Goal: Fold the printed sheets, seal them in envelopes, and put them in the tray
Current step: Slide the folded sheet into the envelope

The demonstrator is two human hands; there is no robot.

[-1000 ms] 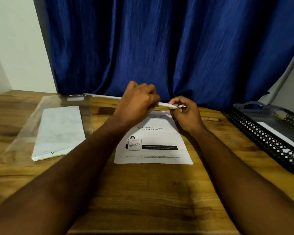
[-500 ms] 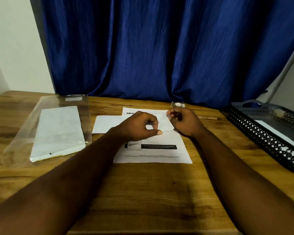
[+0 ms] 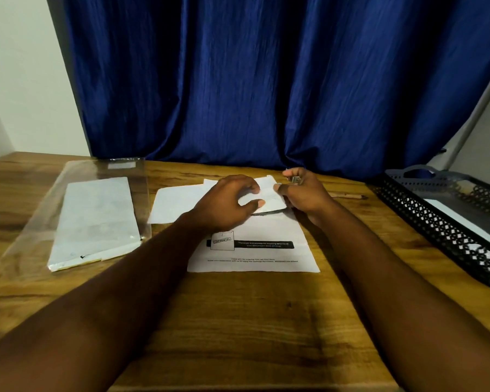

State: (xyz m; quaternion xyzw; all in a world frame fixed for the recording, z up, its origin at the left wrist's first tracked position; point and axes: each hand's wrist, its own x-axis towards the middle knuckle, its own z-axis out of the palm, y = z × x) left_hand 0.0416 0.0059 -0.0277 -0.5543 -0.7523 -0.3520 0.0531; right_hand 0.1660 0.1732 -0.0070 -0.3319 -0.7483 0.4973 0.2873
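A white envelope (image 3: pixel 176 202) lies flat across the top of a printed sheet (image 3: pixel 252 250) on the wooden table. My left hand (image 3: pixel 227 202) arches over the envelope's right half, with thumb and fingertips pressing on it. My right hand (image 3: pixel 306 193) pinches the envelope's right end with the thumb, and a small greyish object (image 3: pixel 294 179) shows between its fingers; I cannot tell what it is. The sheet carries a black bar and a "confidential" stamp. A black mesh tray (image 3: pixel 425 219) with a white item inside stands at the right.
A clear plastic sleeve with a stack of white envelopes (image 3: pixel 96 219) lies at the left. A pencil (image 3: pixel 348 196) rests between my right hand and the tray. A blue curtain (image 3: pixel 266 80) hangs behind the table's far edge.
The envelope was held up between both hands above the sheet; it now lies flat on the table, with both hands lowered onto its right end.
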